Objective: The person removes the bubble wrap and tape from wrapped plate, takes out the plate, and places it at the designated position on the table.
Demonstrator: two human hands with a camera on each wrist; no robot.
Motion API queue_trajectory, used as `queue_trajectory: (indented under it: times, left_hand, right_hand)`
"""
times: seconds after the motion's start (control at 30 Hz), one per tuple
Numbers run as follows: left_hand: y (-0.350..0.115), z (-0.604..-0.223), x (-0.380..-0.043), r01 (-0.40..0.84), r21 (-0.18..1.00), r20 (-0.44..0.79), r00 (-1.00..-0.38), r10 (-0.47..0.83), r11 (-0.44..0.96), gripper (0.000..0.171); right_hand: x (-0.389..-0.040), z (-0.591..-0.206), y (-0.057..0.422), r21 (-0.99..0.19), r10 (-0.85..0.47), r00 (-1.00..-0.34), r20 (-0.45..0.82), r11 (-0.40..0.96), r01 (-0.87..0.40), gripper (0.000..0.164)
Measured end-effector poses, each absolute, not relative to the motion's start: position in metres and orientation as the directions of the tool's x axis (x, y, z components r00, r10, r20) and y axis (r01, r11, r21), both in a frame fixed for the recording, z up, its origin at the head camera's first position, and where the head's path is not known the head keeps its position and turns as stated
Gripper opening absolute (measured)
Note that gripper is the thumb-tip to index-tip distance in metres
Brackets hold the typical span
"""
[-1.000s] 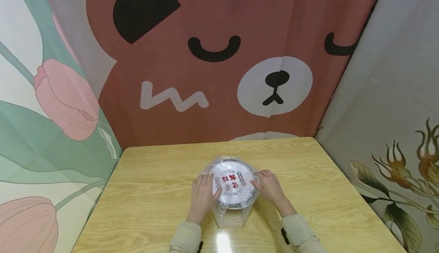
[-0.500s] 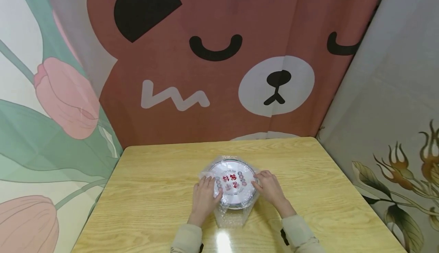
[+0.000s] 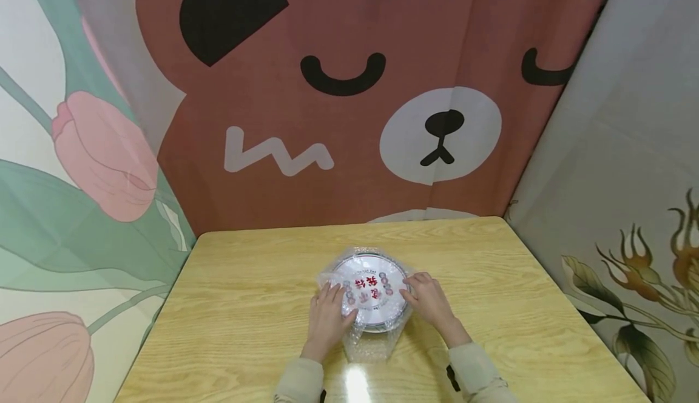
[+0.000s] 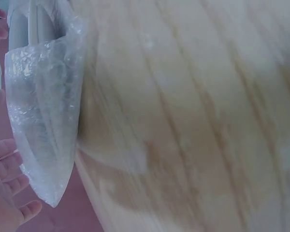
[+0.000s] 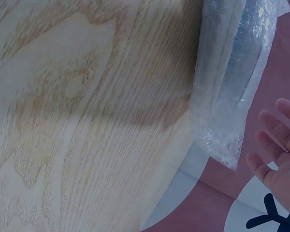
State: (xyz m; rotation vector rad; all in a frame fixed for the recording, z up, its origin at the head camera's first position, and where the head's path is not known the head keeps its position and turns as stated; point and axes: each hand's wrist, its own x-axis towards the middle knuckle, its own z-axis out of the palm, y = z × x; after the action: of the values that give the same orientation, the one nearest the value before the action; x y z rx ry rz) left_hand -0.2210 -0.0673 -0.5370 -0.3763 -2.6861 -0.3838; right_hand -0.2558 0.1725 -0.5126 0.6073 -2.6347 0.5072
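A round white plate (image 3: 374, 312) with red characters and a dark rim lies face up on the table under clear bubble wrap (image 3: 366, 347). Seen edge-on in the left wrist view, the wrap (image 4: 46, 116) encloses what looks like more than one plate. My left hand (image 3: 326, 318) rests on the plate's left side, fingers extended over the wrap and thumb lower on the plate. At the right edge my right hand (image 3: 431, 303) touches the wrapped rim with thumb and forefinger. Its other fingers look relaxed and apart from the wrap in the right wrist view.
The wooden table (image 3: 246, 306) carries the wrapped plate near its middle. A bear-print curtain (image 3: 262, 105) hangs behind the far edge. Flowered cloths stand at the left (image 3: 104, 160) and right (image 3: 611, 166).
My left hand has slid slightly to the right across the wrap, and more of a loose wrap edge shows beyond its fingertips. The right hand and plate have barely moved.
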Motion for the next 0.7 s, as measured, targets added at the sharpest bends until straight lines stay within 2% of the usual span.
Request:
queue_trajectory:
  times: [0.27,0.5,0.7]
  left_hand:
    - [-0.065,-0.545,-0.223,0.307,0.221,0.397,-0.895,0.202,0.926,0.060]
    - [-0.065,-0.546,-0.221,0.304,0.235,0.390,-0.900,0.198,0.923,0.057]
    - [-0.064,-0.550,-0.220,0.281,0.248,0.332,-0.924,0.191,0.927,0.055]
  right_hand:
    - [-0.257,-0.514,0.169,-0.263,-0.359,-0.814,0.457,0.820,-0.509,0.021]
    - [-0.257,-0.515,0.168,-0.274,-0.367,-0.803,0.469,0.804,-0.528,0.021]
    - [-0.257,-0.515,0.168,-0.261,-0.375,-0.800,0.469,0.806,-0.531,0.020]
